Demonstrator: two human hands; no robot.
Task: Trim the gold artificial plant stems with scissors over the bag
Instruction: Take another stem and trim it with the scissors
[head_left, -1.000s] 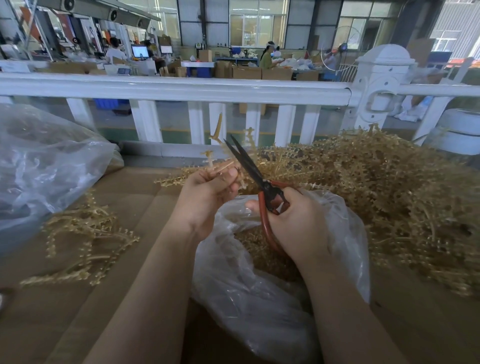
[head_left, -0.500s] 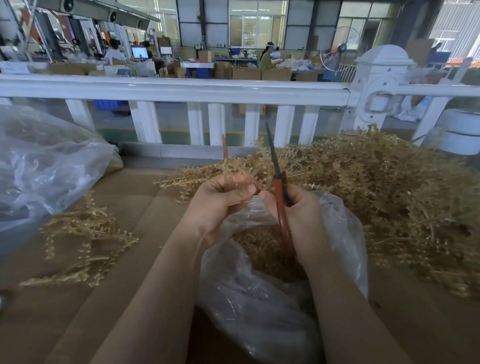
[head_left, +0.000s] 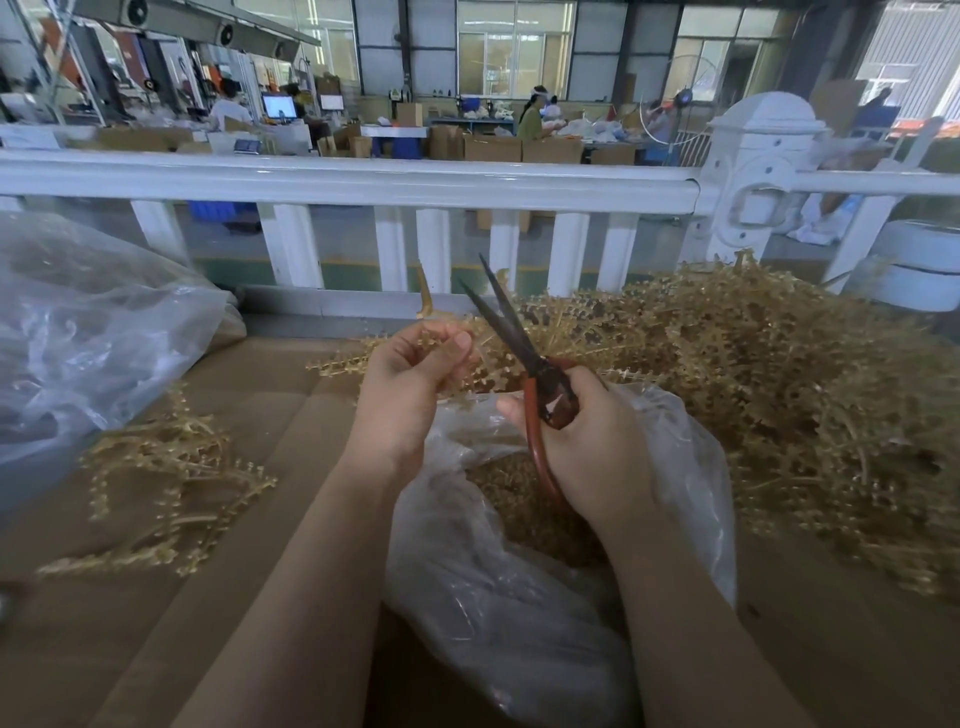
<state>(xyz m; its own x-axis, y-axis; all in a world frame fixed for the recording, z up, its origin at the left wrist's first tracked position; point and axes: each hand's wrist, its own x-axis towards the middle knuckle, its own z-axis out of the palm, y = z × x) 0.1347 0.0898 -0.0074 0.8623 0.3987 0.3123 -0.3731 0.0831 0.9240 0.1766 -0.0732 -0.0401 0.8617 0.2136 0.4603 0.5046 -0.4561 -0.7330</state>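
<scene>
1. keep the work above the clear bag (head_left: 519, 597) so offcuts drop in.
2. right hand (head_left: 592, 447) grasps the scissors (head_left: 524, 358), blades parted; close them squarely.
3. left hand (head_left: 410, 379) pinches the gold stem (head_left: 428, 306); keep fingertips back.

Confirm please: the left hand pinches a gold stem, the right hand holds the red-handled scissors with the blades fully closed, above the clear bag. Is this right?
Not quite. In the head view the scissors have their blades parted, not closed. The rest holds: the left hand pinches a gold stem, and the right hand holds the scissors above the clear bag.
</scene>
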